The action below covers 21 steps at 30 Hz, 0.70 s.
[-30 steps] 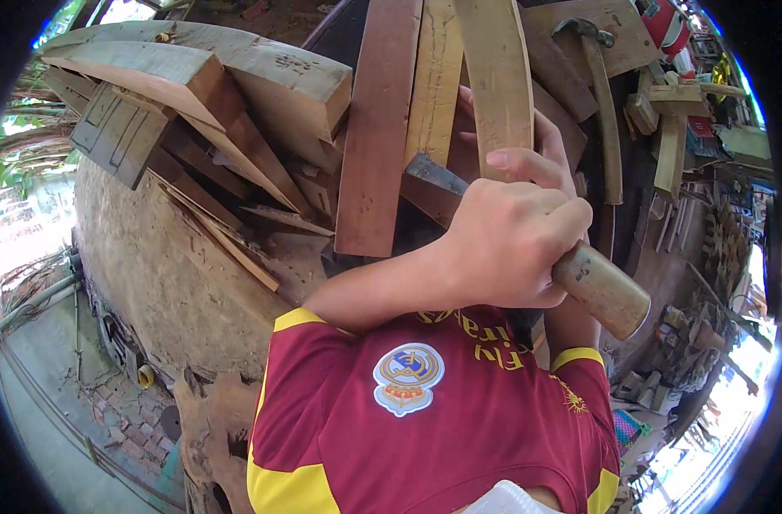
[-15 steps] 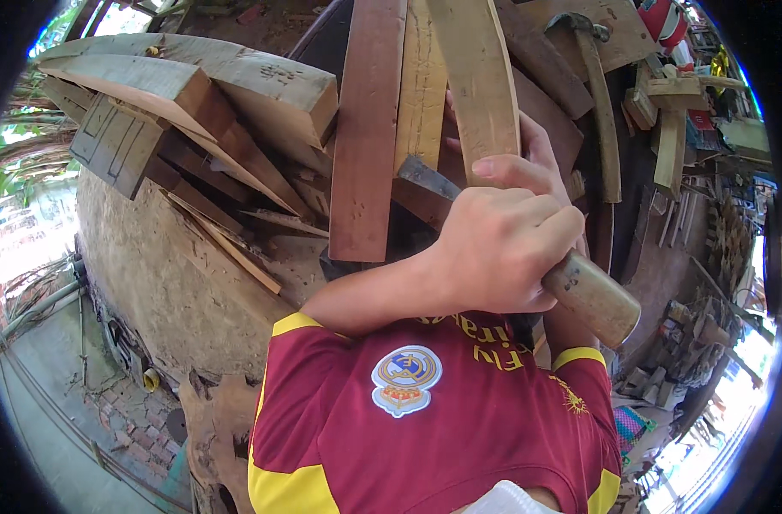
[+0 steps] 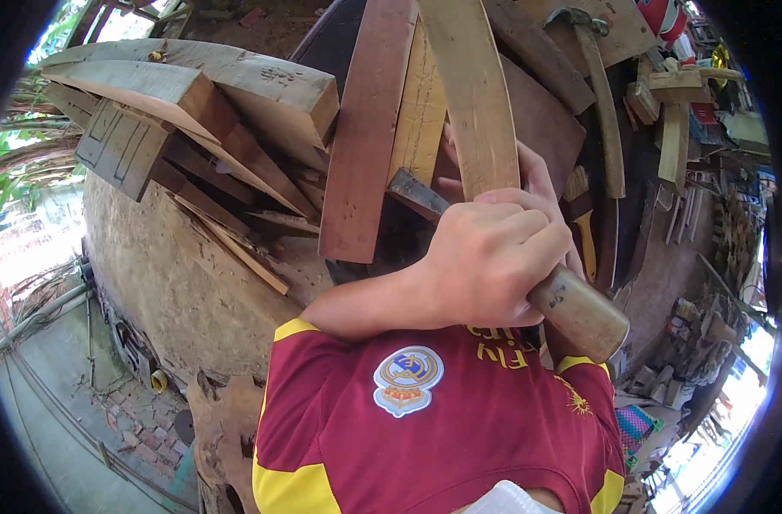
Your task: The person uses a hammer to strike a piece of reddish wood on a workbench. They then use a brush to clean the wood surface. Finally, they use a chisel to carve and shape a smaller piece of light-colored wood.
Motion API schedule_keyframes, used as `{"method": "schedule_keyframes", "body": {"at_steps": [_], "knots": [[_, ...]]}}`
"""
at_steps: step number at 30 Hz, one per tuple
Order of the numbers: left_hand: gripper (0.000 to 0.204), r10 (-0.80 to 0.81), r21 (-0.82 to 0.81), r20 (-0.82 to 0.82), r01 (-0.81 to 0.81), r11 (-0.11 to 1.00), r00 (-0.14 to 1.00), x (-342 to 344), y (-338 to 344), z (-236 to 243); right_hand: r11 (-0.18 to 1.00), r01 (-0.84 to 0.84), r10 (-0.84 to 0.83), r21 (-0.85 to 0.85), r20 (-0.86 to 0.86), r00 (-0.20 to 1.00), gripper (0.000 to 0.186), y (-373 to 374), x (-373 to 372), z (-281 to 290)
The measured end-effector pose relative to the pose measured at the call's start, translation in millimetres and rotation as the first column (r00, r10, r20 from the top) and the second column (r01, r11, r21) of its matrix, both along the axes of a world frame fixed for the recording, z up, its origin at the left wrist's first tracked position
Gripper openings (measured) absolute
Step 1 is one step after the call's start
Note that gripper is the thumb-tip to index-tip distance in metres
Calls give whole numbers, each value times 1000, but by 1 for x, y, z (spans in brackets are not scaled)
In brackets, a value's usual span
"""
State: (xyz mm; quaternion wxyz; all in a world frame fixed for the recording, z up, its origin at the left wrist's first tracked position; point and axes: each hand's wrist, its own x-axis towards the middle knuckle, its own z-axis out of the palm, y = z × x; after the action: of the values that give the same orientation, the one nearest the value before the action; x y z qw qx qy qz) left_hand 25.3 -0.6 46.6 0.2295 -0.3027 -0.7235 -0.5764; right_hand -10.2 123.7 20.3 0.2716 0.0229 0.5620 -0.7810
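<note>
My left hand (image 3: 502,248) is wrapped round a chisel (image 3: 579,313). The thick wooden handle sticks out to the lower right, and the dark metal blade points to the upper left. Beyond it, my right hand (image 3: 541,184), partly hidden by the left, grips a long light-brown wooden bar (image 3: 472,103), with fingertips showing at its left edge. The blade's end overlaps a yellowish wooden piece (image 3: 418,111) in view. Left of that lies a reddish-brown wooden beam (image 3: 369,137).
Thick timber beams (image 3: 275,86) are stacked at the left. A hammer (image 3: 601,94) with a long wooden handle lies at the right, near a brush (image 3: 584,223). Wooden offcuts (image 3: 674,128) stand farther right. A rough tan surface (image 3: 168,274) spreads at the left.
The chisel and both hands have shifted slightly left and down. The reddish beam and yellowish piece now slant more. A brush has come into view right of my hands.
</note>
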Motion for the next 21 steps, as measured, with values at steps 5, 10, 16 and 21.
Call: {"method": "schedule_keyframes", "body": {"at_steps": [5,10,16,21], "knots": [[20,-42,-24,-3,42,999,999,7,0,0,999,40,-38,-25,42,998,65,2,11,-5],[24,-75,25,11,75,997,997,4,1,2,995,67,-60,-72,89,994,63,0,9,-4],[24,-74,23,-9,75,997,997,2,0,2,990,102,-88,-94,141,986,54,-3,8,-7],[21,38,36,-58,-36,999,998,3,3,-5,994,97,-89,-44,157,984,52,-3,9,-8]]}}
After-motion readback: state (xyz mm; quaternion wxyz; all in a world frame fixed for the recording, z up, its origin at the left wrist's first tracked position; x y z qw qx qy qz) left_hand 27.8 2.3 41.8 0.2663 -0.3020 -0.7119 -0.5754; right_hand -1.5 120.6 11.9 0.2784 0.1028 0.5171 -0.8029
